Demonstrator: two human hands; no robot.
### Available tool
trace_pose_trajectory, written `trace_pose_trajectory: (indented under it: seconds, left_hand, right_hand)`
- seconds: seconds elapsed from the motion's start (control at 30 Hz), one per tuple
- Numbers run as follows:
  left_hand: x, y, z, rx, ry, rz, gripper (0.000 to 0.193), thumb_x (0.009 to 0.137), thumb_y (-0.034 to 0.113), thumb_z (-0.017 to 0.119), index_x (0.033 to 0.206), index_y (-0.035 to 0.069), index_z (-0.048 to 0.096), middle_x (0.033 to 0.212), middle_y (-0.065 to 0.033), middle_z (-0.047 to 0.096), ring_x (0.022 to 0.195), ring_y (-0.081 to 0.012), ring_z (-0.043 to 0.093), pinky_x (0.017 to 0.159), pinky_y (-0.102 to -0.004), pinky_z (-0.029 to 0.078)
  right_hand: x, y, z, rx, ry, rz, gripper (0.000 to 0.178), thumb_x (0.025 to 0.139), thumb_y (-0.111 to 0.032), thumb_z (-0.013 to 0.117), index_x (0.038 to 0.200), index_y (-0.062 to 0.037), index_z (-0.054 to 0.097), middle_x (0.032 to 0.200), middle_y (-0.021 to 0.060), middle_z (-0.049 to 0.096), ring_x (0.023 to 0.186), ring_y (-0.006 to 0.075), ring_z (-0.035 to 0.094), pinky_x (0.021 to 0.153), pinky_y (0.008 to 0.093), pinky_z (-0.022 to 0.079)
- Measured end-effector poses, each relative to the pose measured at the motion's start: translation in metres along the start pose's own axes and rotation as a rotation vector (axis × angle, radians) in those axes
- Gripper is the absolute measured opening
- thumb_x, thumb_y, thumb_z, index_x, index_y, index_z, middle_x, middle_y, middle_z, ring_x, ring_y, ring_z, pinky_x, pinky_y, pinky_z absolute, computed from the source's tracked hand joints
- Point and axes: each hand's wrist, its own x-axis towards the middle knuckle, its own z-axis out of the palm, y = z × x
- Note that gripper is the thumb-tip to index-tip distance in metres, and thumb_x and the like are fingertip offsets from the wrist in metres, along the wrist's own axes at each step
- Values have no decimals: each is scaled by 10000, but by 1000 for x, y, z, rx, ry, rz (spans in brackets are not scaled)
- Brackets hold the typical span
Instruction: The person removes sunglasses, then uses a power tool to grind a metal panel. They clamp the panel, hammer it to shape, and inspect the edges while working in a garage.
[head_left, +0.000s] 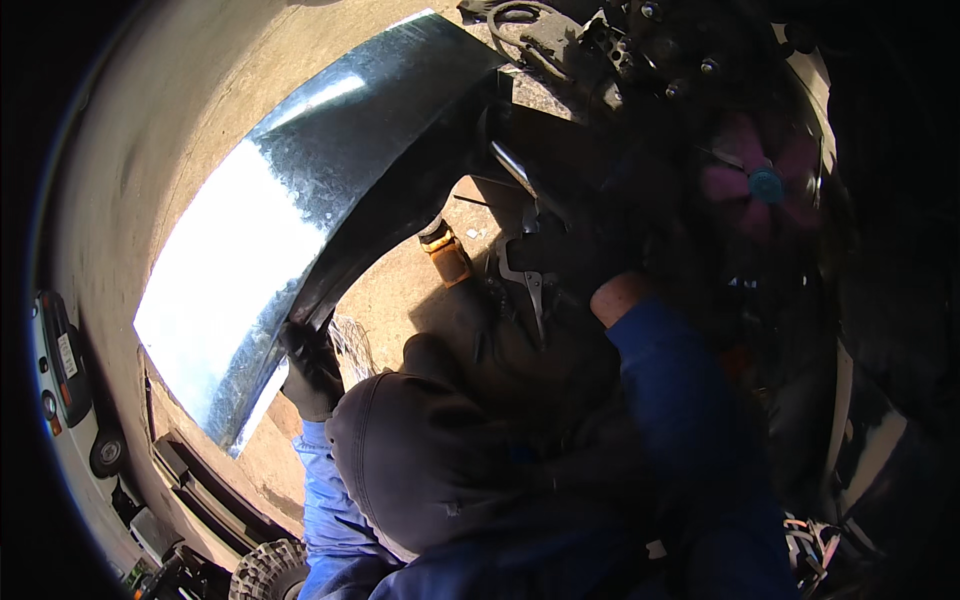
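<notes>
A large, curved metal car fender [340, 170] spans the upper left, bright with glare on its outer side. My left hand [312, 368], in a dark glove, is closed around the fender's lower edge. My right hand [565, 250], also dark-gloved, is in shadow beside the fender's inner side. Its fingers are wrapped about silver locking pliers [534, 290], whose handle points downward; shade hides where their jaws sit. Between my hands lies an orange-brown object with a dark end [447, 258], its kind unclear.
A pink-bladed fan [745, 180] with a teal hub sits among dark engine parts at right. A hose [525, 35] curves at the top. A dark, cloth-covered rounded shape [430, 460] fills the lower middle. At left are a white vehicle [75, 400], long boards [205, 495] and a knobbly tyre [265, 573].
</notes>
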Motion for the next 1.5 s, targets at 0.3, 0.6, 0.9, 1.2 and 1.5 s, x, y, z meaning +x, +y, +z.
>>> trace_pose_trajectory:
  seconds: [0.3,0.6,0.9,1.2,1.5]
  left_hand:
    - [-6,-22,-26,-50,61,71,304,1062,336,628,1188,71,711,1147,-42,723,1085,-129,658,1004,-359,527]
    - [-5,-23,-24,-52,140,-44,401,1073,376,605,1339,81,661,1252,-33,691,1106,-138,622,962,-311,488]
    - [-13,-20,-34,363,126,93,394,1031,363,672,1300,75,673,1194,-48,714,1067,-158,670,1019,-353,534]
    - [-5,-30,-55,393,66,83,461,1105,258,494,1523,62,487,1472,-115,579,1356,-220,544,1108,-355,464]
    - [50,119,79,1509,-55,911,465,933,-40,699,1391,-2,628,1408,-192,649,1264,-303,661,1009,-362,557]
  right_hand:
    - [-5,2,5,0,142,-138,408,951,-166,649,1356,-117,657,1219,196,695,1126,408,648,1000,478,516]
    - [-11,8,6,83,62,23,348,956,-194,656,1289,-97,690,1168,199,710,1093,409,662,958,497,528]
    - [-16,20,11,99,114,-53,404,919,-208,711,1305,-94,684,1184,190,705,1093,384,666,956,486,534]
    - [-27,33,25,30,35,-57,558,867,-203,764,1401,-112,634,1276,189,673,1161,377,643,1002,467,524]
    - [-35,44,-8,-4,170,-44,460,967,-162,648,1427,-174,630,1280,214,674,1182,383,643,1002,434,536]
